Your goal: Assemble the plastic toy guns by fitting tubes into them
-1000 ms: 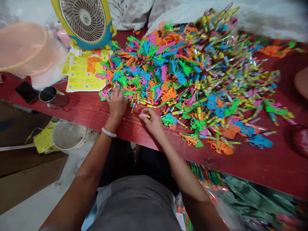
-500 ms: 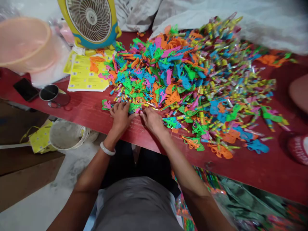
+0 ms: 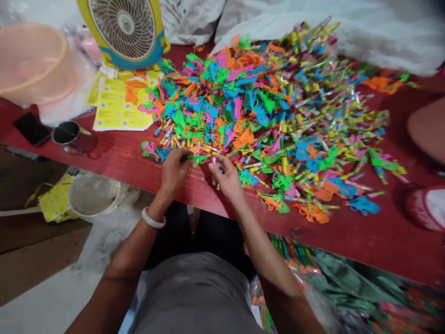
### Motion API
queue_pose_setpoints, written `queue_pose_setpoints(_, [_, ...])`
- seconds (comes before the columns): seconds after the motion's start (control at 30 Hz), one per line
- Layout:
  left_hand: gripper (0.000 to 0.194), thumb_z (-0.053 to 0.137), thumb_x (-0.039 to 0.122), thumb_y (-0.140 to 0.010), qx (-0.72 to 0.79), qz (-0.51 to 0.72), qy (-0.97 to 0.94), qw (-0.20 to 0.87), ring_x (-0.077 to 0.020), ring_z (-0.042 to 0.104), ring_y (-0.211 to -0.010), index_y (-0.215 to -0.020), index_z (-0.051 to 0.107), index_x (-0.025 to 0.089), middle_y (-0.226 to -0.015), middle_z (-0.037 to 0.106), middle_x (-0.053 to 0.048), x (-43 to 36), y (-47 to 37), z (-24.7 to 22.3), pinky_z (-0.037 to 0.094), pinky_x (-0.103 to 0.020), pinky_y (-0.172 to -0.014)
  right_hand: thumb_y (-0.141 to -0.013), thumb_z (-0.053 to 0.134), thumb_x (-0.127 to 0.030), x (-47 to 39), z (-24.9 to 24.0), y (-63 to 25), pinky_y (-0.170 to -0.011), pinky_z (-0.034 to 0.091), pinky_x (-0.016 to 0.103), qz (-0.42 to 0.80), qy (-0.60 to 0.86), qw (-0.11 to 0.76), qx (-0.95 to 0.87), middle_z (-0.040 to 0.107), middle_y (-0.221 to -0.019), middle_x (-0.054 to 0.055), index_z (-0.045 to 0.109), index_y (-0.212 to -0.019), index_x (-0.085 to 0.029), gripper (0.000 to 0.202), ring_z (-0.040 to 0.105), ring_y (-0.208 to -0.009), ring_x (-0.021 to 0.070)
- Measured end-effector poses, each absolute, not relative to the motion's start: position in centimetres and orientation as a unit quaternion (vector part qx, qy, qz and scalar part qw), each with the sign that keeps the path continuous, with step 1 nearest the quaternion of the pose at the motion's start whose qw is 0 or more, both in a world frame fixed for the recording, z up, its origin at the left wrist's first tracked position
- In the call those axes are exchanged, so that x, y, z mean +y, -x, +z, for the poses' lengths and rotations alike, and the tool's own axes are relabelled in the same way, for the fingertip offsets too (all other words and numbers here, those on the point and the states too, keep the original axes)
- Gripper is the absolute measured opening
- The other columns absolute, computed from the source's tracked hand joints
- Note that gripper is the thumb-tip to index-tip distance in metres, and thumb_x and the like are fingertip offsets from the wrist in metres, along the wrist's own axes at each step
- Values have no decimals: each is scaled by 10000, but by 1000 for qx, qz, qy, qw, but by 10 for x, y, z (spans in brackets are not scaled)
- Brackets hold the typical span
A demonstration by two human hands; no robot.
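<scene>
My left hand [image 3: 174, 170] is closed on a flat green plastic toy piece [image 3: 199, 159], held just over the table's near part. Between the thumb and fingers of my right hand [image 3: 226, 177] is a small pink-ended tube [image 3: 213, 160], close to the right end of the green piece. Whether the two touch, I cannot tell. Left of my left hand lie a few pink, green and blue toy pieces [image 3: 150, 149]. Beyond both hands rises a large pile of bright plastic toy pieces [image 3: 239, 109], with many small banded tubes [image 3: 320, 88] on its right side.
On the red table [image 3: 128, 162] stand a yellow-and-blue fan [image 3: 127, 28], a pink basin [image 3: 33, 65], a metal mug [image 3: 73, 137], a phone [image 3: 32, 129] and yellow printed sheets [image 3: 120, 104]. A white bucket [image 3: 95, 192] is below the left edge. Another person's limb [image 3: 427, 134] shows at right.
Both hands have lifted slightly and drawn apart. The green piece now shows in my left fingers, and the pink-ended tube stands up in my right. The whole view has shifted a little.
</scene>
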State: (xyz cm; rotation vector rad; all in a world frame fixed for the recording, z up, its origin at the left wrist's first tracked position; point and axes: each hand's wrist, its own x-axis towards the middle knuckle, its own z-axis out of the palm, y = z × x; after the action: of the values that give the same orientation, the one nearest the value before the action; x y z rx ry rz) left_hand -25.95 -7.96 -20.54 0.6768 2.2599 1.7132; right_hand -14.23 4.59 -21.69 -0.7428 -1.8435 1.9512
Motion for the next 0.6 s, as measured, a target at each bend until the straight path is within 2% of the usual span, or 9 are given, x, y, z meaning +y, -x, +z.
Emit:
queue_pose_setpoints(0.1, [172, 771, 243, -697, 684, 674, -173, 219, -153, 578, -748, -841, 683, 203, -806, 659, -3, -82, 241, -206, 460, -282, -730, -831, 685, -601, 43, -208, 129, -414, 317, 217, 692, 259, 154, -656, 470, -517, -89, 540, -808, -225, 403, 396, -399, 76])
queue_pose_setpoints(0.17, [206, 775, 258, -697, 662, 695, -140, 244, -150, 595, -758, -873, 687, 201, -824, 671, -3, -82, 226, -207, 467, -276, -730, -850, 670, -581, 40, -202, 122, -410, 290, 219, 687, 269, 151, -658, 437, -458, -87, 514, -721, -225, 410, 375, -390, 79])
queue_pose_setpoints(0.23, [189, 750, 242, -729, 682, 684, -145, 212, -163, 624, -839, -910, 706, 208, -884, 695, -16, -82, 213, -209, 477, -288, -796, -857, 667, -553, 35, -198, 119, -414, 288, 225, 674, 282, 168, -662, 443, -462, -86, 547, -735, -221, 374, 373, -390, 82])
queue_pose_setpoints(0.33, [145, 720, 239, -776, 710, 662, -161, 179, -180, 637, -927, -918, 743, 215, -932, 719, -34, -80, 199, -212, 473, -307, -878, -863, 659, -538, 30, -194, 115, -435, 321, 238, 656, 293, 204, -665, 472, -498, -81, 640, -871, -212, 327, 402, -410, 95])
queue_pose_setpoints(0.47, [221, 777, 344, -749, 628, 727, -77, 264, -160, 645, -840, -908, 740, 196, -907, 729, -30, -77, 195, -218, 498, -302, -827, -890, 628, -532, 32, -198, 106, -445, 344, 251, 663, 292, 196, -661, 487, -525, -77, 671, -994, -208, 343, 415, -417, 107])
queue_pose_setpoints(0.53, [291, 814, 380, -711, 588, 754, -39, 289, -143, 644, -807, -916, 732, 191, -904, 730, -23, -75, 196, -221, 504, -295, -808, -888, 640, -507, 34, -206, 102, -488, 397, 260, 629, 287, 197, -695, 540, -584, -52, 671, -973, -216, 305, 479, -487, 127])
queue_pose_setpoints(0.6, [324, 836, 388, -687, 579, 760, -28, 295, -140, 649, -815, -922, 731, 191, -916, 734, -22, -74, 196, -222, 509, -295, -821, -880, 661, -467, 34, -215, 99, -580, 463, 278, 560, 273, 209, -754, 588, -663, -18, 651, -855, -225, 244, 554, -614, 157])
